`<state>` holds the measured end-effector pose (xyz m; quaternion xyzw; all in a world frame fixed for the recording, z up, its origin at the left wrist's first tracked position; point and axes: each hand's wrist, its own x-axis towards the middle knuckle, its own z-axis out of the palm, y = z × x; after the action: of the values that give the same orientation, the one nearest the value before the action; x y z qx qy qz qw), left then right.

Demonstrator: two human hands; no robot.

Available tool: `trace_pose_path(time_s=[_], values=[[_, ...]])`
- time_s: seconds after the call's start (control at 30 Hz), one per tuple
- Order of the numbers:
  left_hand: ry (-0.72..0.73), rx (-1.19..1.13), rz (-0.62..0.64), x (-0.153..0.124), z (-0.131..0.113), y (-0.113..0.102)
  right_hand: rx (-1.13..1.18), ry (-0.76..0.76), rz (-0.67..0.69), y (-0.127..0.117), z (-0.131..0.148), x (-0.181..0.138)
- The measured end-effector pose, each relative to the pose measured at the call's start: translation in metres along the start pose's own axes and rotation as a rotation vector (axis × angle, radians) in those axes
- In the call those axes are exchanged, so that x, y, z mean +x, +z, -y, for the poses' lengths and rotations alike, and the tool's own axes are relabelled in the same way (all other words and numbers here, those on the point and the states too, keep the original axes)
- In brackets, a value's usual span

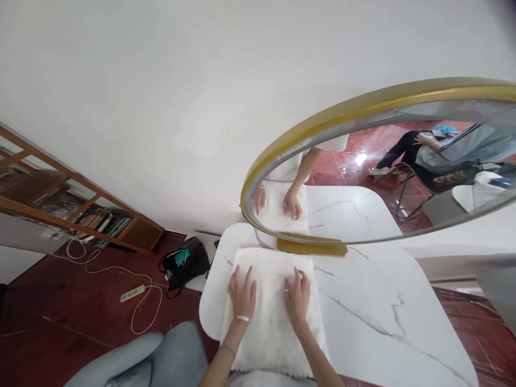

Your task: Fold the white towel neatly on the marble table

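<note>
A white towel (268, 314) lies spread over the left part of a white marble-patterned table (363, 301). On the towel's left side rests my left hand (242, 293), palm down, its fingers stretched out and apart. My right hand (297, 298) lies flat on the towel's right side, fingers also extended. Neither hand holds anything. A bracelet circles my left wrist, and a ring shows on my right hand. Beyond the towel, a gold-framed mirror (342, 215) stands on a gold base (312, 246) and reflects both hands.
To the left, a black bag (189, 263) sits beside the table. A power strip (133, 293) with a trailing cord lies on the red tiled floor (80, 306). A wooden shelf (76, 204) lines the wall, and a grey chair (177, 352) stands at lower left. The mirror reflects a seated person.
</note>
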<state>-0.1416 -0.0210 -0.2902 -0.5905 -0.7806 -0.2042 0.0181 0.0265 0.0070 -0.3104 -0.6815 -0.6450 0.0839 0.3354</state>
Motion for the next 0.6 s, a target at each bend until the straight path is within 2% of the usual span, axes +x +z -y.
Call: trace_pose_path(time_s=[0.1,0.2,0.3,0.37,0.5,0.6], values=[[-0.068,-0.1,-0.007,0.059,-0.003,0.016,-0.042,0.154,-0.098,0.01,-0.004,0.027],[-0.085,-0.218,0.015,0.094,-0.002,0.028,-0.032,0.165,-0.118,0.014,-0.007,0.035],[-0.089,-0.265,0.004,0.105,0.0,0.031,-0.017,0.166,-0.165,0.017,0.0,0.037],[-0.084,-0.285,-0.015,0.107,-0.001,0.032,0.012,0.112,-0.163,0.022,0.009,0.041],[0.172,-0.219,0.105,0.111,-0.007,0.035,-0.07,-0.106,-0.022,0.042,0.025,0.052],[0.278,-0.139,0.195,0.121,-0.008,0.04,-0.252,-0.161,0.036,0.059,0.03,0.063]])
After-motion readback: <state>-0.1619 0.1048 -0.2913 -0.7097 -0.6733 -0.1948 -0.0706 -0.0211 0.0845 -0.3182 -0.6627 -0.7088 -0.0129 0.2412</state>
